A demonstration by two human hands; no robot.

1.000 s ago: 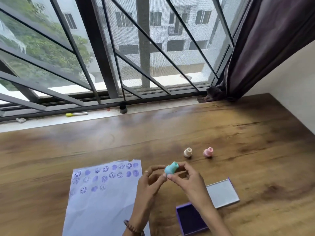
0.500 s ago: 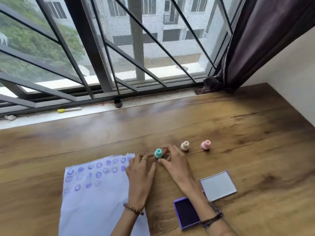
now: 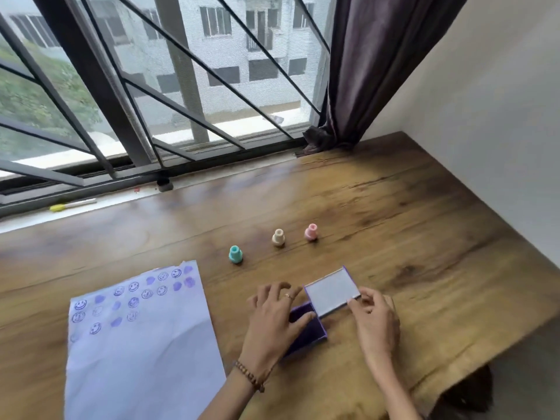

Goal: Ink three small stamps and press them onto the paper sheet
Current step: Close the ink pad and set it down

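Three small stamps stand upright in a row on the wooden table (image 3: 409, 237): a teal stamp (image 3: 235, 254), a cream stamp (image 3: 278, 237) and a pink stamp (image 3: 311, 232). The paper sheet (image 3: 142, 344) lies at the left, its top covered with purple smiley and blob prints. The purple ink pad (image 3: 312, 330) lies near the front edge with its lid (image 3: 331, 292) hinged open. My left hand (image 3: 272, 316) rests on the pad's base, covering part of it. My right hand (image 3: 374, 316) pinches the lid's near right edge.
A barred window runs along the table's far edge, with a yellow-capped marker (image 3: 72, 205) on the sill. A dark curtain (image 3: 363, 71) hangs at the back right beside a white wall. The table's right edge drops off near my right forearm.
The teal stamp was set down on the table left of the cream one. Both hands then came back to the ink pad, left on the base, right on the lid.
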